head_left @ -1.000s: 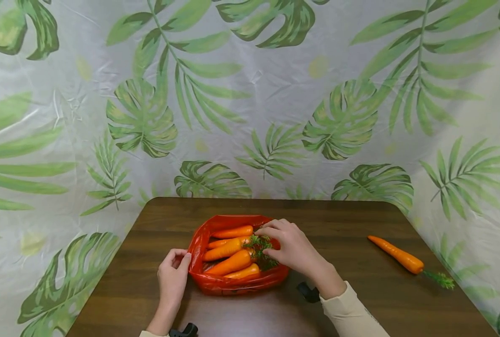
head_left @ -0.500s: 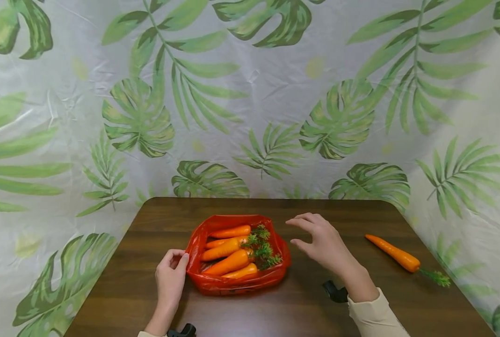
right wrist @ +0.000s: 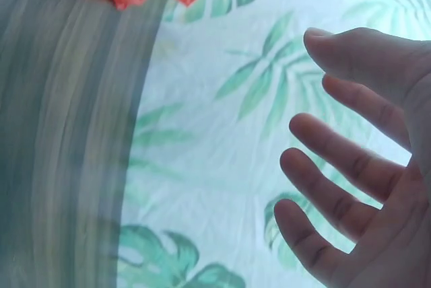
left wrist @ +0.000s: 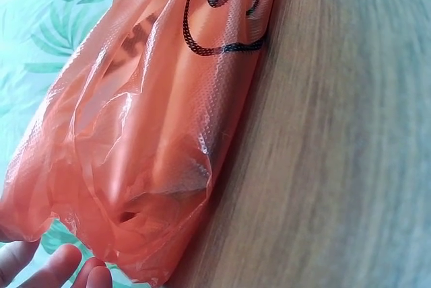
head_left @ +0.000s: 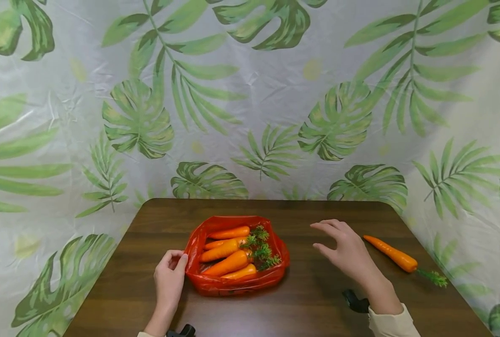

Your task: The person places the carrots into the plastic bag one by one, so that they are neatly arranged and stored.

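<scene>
A red plastic bag (head_left: 250, 288) lies on the table with its mouth spread wide. Inside it several orange carrots (head_left: 222, 251) lie side by side, their green tops toward the right. My left hand (head_left: 168, 278) pinches the bag's left rim between thumb and fingers. In the left wrist view the bag (left wrist: 155, 120) shows black print on its side, and fingertips (left wrist: 60, 261) are at its edge. My right hand (head_left: 351, 248) hovers over the table between the bag and a lone carrot (head_left: 393, 255), fingers spread and holding nothing. The right wrist view shows the same hand (right wrist: 357, 167) with separated fingers.
The dark wooden table (head_left: 300, 299) has rounded far corners. A leaf-patterned curtain (head_left: 271, 103) hangs behind and around it. The lone carrot's green top (head_left: 432, 277) lies near the table's right edge. Black straps (head_left: 355, 302) sit at the wrists.
My right hand has come away from the carrot tops in the bag and moved right, toward the lone carrot. My left hand stays at the bag's rim.
</scene>
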`<action>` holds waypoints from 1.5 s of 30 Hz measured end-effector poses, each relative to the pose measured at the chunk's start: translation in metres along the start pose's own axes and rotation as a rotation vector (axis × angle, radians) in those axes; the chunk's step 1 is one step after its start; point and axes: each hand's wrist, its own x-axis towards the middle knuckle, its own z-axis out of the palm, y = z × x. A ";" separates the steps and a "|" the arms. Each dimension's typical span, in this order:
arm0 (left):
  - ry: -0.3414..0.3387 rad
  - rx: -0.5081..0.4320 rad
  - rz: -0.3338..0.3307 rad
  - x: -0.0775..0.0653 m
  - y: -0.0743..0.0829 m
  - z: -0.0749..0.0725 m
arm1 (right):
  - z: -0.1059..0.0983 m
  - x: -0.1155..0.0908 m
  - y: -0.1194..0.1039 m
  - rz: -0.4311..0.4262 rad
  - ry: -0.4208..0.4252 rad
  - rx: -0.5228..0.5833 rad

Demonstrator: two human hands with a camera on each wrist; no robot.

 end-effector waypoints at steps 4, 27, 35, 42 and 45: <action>0.003 -0.001 0.014 0.001 0.001 0.000 | -0.006 -0.010 0.012 0.049 0.011 -0.003; 0.012 -0.014 -0.015 0.000 -0.001 0.000 | -0.026 -0.065 0.084 0.278 0.028 -0.020; -0.007 -0.016 -0.013 0.000 0.000 0.001 | -0.031 -0.076 0.099 0.345 0.017 -0.037; -0.001 -0.017 0.012 0.000 0.001 0.000 | -0.040 -0.087 0.114 0.423 0.025 -0.089; 0.006 -0.021 0.018 -0.001 0.002 0.001 | -0.045 -0.092 0.121 0.469 -0.002 -0.102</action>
